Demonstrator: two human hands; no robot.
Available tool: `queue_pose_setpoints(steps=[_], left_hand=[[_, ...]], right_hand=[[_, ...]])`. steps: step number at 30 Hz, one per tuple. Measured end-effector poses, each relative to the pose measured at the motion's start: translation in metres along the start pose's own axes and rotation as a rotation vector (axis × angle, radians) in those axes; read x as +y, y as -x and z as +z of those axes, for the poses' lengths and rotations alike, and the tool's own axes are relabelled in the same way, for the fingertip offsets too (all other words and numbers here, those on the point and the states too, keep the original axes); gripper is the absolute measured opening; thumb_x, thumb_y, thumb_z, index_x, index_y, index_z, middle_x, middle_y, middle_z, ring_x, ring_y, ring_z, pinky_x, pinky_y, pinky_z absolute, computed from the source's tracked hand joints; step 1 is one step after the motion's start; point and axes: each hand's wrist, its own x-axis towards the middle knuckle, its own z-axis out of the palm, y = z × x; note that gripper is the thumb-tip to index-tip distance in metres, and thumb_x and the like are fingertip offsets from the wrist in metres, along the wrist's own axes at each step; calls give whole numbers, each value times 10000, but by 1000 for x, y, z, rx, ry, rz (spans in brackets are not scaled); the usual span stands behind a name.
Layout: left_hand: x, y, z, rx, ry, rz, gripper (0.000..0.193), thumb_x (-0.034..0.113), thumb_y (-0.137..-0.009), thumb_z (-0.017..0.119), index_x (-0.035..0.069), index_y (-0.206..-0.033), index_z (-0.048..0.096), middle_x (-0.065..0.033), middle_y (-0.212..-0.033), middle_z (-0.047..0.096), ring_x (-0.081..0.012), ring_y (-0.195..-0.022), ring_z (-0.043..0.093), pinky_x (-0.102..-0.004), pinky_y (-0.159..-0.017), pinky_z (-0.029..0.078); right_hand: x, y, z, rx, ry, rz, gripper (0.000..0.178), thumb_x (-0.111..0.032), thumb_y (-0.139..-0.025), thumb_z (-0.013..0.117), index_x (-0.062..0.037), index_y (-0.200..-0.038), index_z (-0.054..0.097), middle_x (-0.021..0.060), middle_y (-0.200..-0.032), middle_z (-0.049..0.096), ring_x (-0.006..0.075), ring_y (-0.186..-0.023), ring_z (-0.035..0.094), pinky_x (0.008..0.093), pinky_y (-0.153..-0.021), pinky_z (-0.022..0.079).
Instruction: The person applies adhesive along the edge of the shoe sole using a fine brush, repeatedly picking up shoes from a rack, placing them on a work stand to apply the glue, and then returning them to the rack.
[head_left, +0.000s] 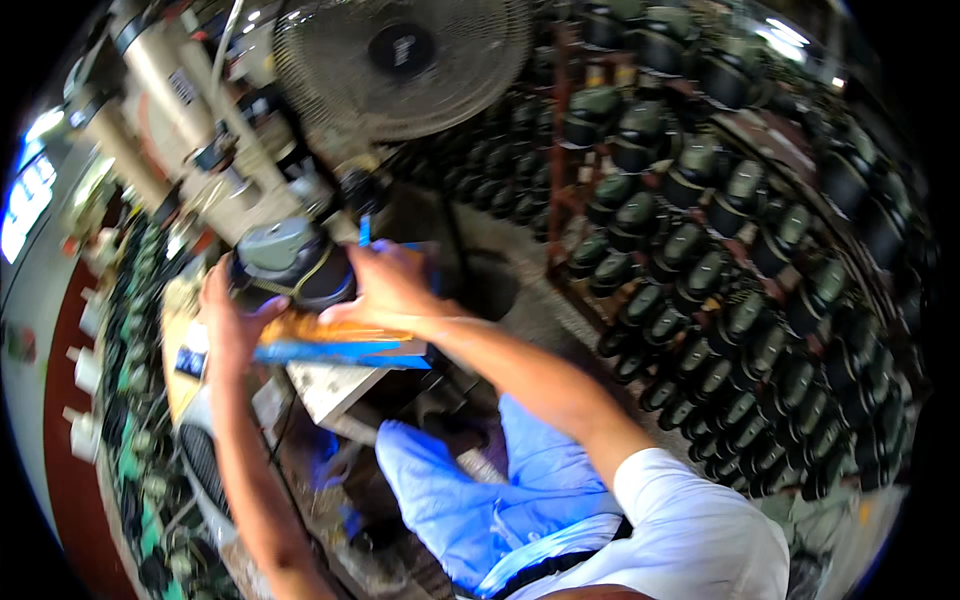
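Note:
A shoe (287, 255) with a grey-green toe, a dark body and a yellow line round its edge sits beneath the machine's metal head (235, 185). My left hand (232, 325) is closed against the shoe's left side, its thumb pointing inward. On the other side my right hand (385, 290) wraps the shoe's right edge, thumb low and fingers toward the far side. Some fingertips are hidden or blurred. Below both hands lies an orange surface (300, 327) with a blue edge (345, 353). A small blue piece (365, 230) stands beside my right fingers.
Beyond the machine stands a large round fan (400, 60). Racks of dark shoes (720, 270) fill the right side. More shoes (140, 430) line the left, near a wall with white boxes (85, 372). A pale bench corner (335, 395) juts toward my knees.

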Motion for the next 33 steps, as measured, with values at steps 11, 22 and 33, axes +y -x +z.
queue_pose_setpoints(steps=[11, 22, 33], left_hand=[[67, 4, -7, 99, 495, -143, 876, 9, -542, 990, 16, -1321, 592, -108, -1241, 651, -271, -1175, 617, -387, -1083, 463], [268, -64, -108, -471, 410, 990, 641, 52, -632, 759, 193, -1257, 730, -30, -1417, 670, -377, -1485, 439, -602, -1251, 272], [519, -121, -20, -135, 1275, 551, 734, 367, -943, 753, -9, -1518, 497, -219, -1390, 659, -300, -1323, 617, -414, -1134, 442]], right_hand=[[68, -40, 20, -48, -378, -231, 1014, -557, -572, 959, 5, -1340, 610, 250, -1246, 712, 405, -1209, 665, 466, -1060, 497], [79, 192, -87, -92, -1637, -105, 1190, -603, -798, 847, 5, -1645, 272, 139, -1656, 388, 246, -1518, 393, 428, -1266, 298], [130, 192, -314, 963, -1459, -482, 681, -381, -1028, 688, -118, -1585, 397, 77, -1532, 543, 245, -1409, 520, 470, -1200, 414]])
